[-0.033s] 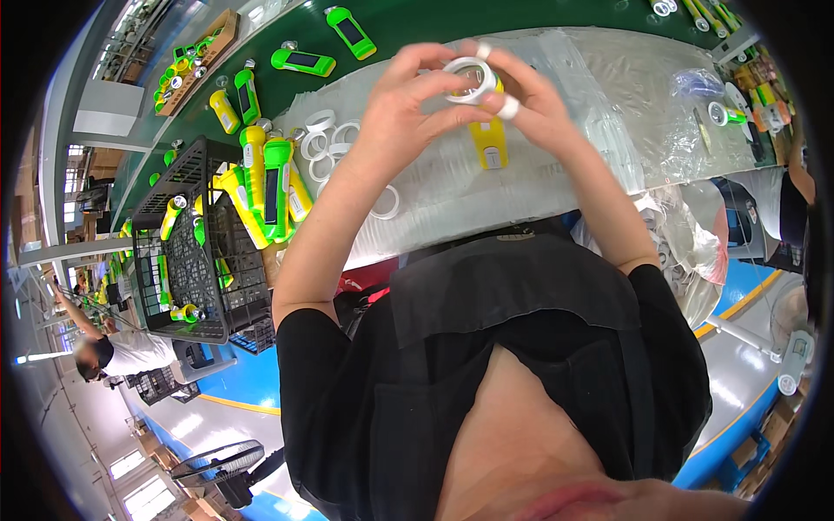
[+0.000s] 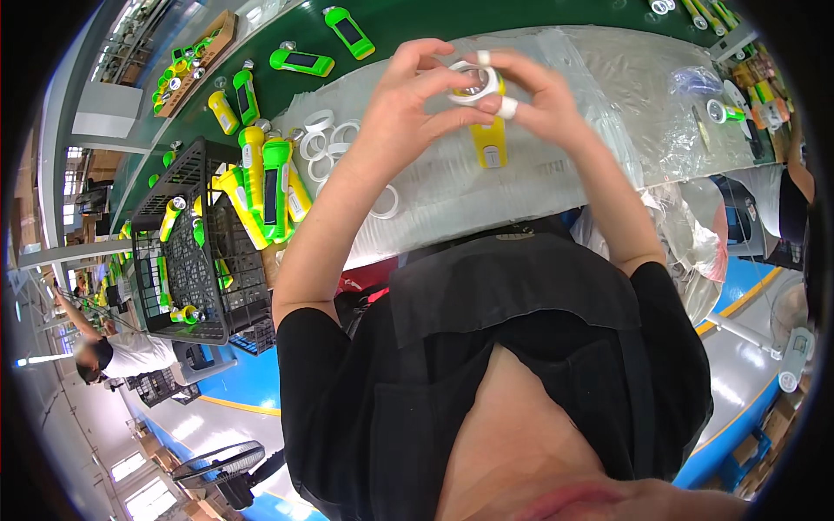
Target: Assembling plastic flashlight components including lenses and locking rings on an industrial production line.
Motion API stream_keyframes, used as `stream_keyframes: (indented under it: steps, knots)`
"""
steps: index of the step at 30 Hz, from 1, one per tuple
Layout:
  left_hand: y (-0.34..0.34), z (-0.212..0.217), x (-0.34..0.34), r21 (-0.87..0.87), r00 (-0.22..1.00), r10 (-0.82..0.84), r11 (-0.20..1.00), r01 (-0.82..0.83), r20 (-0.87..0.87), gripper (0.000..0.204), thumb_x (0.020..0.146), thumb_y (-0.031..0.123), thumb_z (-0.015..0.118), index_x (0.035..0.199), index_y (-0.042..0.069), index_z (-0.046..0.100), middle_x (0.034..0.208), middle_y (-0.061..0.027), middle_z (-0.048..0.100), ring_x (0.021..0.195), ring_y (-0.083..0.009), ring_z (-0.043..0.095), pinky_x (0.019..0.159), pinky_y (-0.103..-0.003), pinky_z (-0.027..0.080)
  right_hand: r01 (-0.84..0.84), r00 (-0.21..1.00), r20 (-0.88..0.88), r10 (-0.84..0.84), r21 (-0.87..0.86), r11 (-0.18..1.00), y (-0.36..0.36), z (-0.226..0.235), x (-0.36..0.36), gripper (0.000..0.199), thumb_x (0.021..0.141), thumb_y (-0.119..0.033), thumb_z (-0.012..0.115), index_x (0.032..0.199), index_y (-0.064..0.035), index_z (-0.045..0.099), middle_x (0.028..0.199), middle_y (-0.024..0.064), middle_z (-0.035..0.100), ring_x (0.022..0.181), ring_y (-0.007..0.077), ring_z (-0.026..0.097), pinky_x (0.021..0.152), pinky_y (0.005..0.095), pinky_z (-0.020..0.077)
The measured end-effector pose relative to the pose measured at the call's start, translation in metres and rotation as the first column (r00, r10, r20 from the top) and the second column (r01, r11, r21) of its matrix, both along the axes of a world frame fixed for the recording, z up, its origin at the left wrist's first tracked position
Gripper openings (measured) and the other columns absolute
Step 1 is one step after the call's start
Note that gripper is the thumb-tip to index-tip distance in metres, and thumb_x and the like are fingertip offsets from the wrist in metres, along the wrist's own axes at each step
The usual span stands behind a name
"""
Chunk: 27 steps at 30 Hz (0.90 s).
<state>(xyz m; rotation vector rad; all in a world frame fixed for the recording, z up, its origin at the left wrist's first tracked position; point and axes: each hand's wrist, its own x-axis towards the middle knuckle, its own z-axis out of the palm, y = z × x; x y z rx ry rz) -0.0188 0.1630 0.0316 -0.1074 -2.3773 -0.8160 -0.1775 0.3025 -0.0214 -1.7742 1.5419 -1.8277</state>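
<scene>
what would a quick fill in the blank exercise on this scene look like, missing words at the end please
1. The left hand and right hand hold a white ring at the head of a torch whose body is coloured ____.
2. White finger covers show on the ____ hand only.
3. Loose rings lie on the bench to the ____ of that torch.

Missing words: yellow; right; left.

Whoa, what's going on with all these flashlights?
A person's left hand and right hand are both around a white ring at the far end of a yellow flashlight. It's hard to tell if the ring is fully on. Loose rings lie to the left on the table, with green and yellow flashlights piled farther left beside a black basket.
</scene>
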Motion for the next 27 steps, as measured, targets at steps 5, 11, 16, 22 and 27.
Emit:
stream_keyframes:
  steps: [5,11,16,22,27]
  knots:
    - [0.011,-0.004,-0.011,-0.092,0.999,0.010,0.996,-0.007,0.033,0.044,0.068,0.021,0.087,0.103,0.009,0.063,0.121,-0.0094,0.060,0.099,-0.0218,0.062,0.082,-0.034,0.051,0.074,0.924,-0.383,0.002,0.184,0.980,0.019,0.058,-0.036,0.038,0.074,-0.014,0.080,0.108,-0.0028,0.065,0.095,0.0074,0.066,0.087,0.0197,0.065,0.080,0.0319,0.0509]
    - [0.021,-0.013,-0.021,0.217,0.983,-0.069,0.976,0.030,0.171,0.042,0.072,0.014,0.084,0.100,0.006,0.054,0.100,-0.0070,0.070,0.089,-0.0229,0.069,0.081,-0.034,0.055,0.000,0.689,-0.540,0.483,0.666,0.746,0.003,0.114,-0.037,0.027,0.079,-0.015,0.071,0.098,-0.0009,0.058,0.090,0.0088,0.057,0.079,0.0219,0.056,0.068,0.0337,0.0460]
    - [0.026,-0.018,-0.022,0.194,0.992,-0.063,0.980,0.040,0.111,0.039,0.072,0.011,0.084,0.098,0.006,0.055,0.100,-0.0062,0.069,0.090,-0.0207,0.069,0.081,-0.033,0.055,-0.152,0.682,-0.492,0.541,0.628,0.763,-0.007,0.117,-0.043,0.039,0.072,-0.028,0.076,0.094,0.0017,0.063,0.077,0.0184,0.065,0.069,0.0360,0.063,0.062,0.0406,0.0489]
    - [0.027,-0.020,-0.026,0.155,0.995,0.015,0.987,-0.029,0.096,0.040,0.071,0.011,0.085,0.097,0.005,0.055,0.088,-0.0051,0.065,0.078,-0.0169,0.064,0.073,-0.030,0.053,0.528,0.708,-0.705,0.031,0.559,0.639,0.005,0.100,-0.010,0.064,0.080,-0.061,0.060,0.089,0.0026,0.062,0.079,0.0250,0.064,0.075,0.0418,0.063,0.065,0.0469,0.0496]
    - [0.023,-0.022,-0.031,0.179,0.993,0.016,0.983,-0.036,0.114,0.041,0.071,0.013,0.085,0.097,0.006,0.055,0.091,-0.0044,0.067,0.079,-0.0171,0.063,0.072,-0.030,0.052,0.155,0.842,-0.480,0.246,0.651,0.743,0.013,0.126,-0.012,0.064,0.079,-0.061,0.060,0.089,0.0019,0.063,0.080,0.0244,0.066,0.075,0.0421,0.064,0.066,0.0469,0.0503]
